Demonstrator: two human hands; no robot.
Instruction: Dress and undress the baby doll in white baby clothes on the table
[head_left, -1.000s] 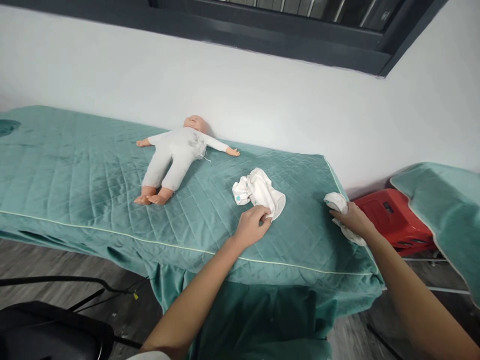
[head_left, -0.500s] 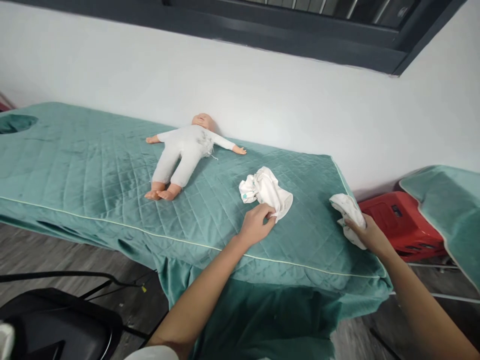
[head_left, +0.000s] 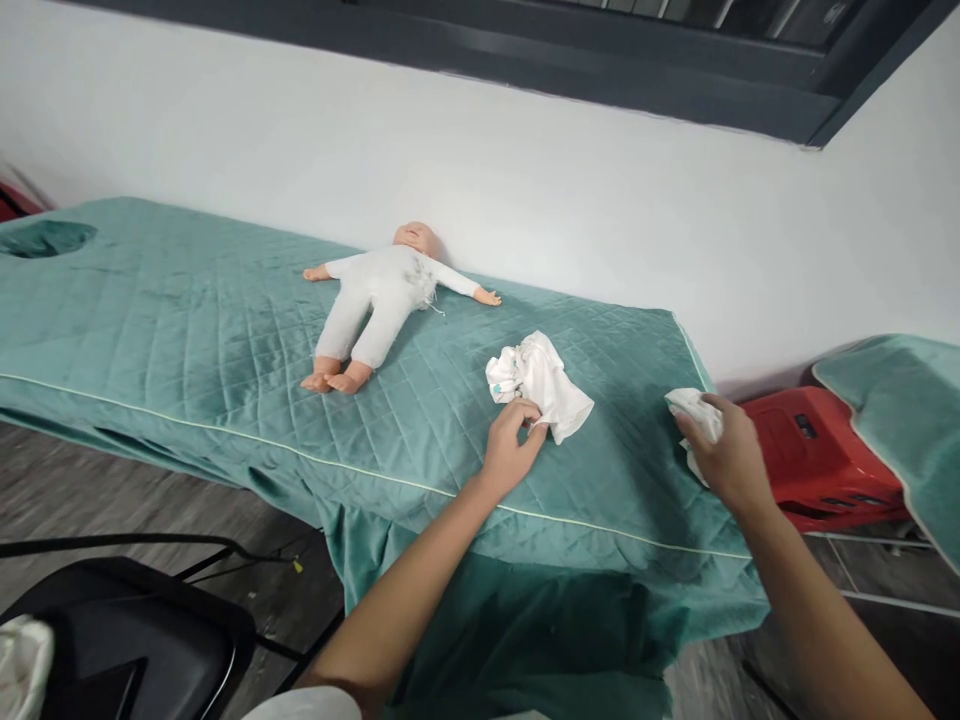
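Note:
A crumpled white cloth garment [head_left: 559,385] with a small green print lies on the green quilted bed cover [head_left: 420,430]. My left hand [head_left: 514,445] pinches its near edge between thumb and fingers. At the bed's right end, my right hand [head_left: 731,455] is closed from above over a second crumpled white cloth [head_left: 691,408]; the palm hides part of it. Left of both cloths, a baby doll [head_left: 379,300] with a white cloth body lies on its back, arms spread, its head near the wall. Loose threads hang from a worn patch on its side.
A white wall [head_left: 570,210] runs along the bed's far side, below a dark window frame [head_left: 600,85]. Past the right end stands a red plastic chair [head_left: 825,450] beside another green cover [head_left: 907,400]. A black chair [head_left: 142,630] is at the lower left.
My right hand has turned and shifted its grip from the near side to the top of its cloth. The garment's edge at my left hand has changed shape slightly. The view has moved a little.

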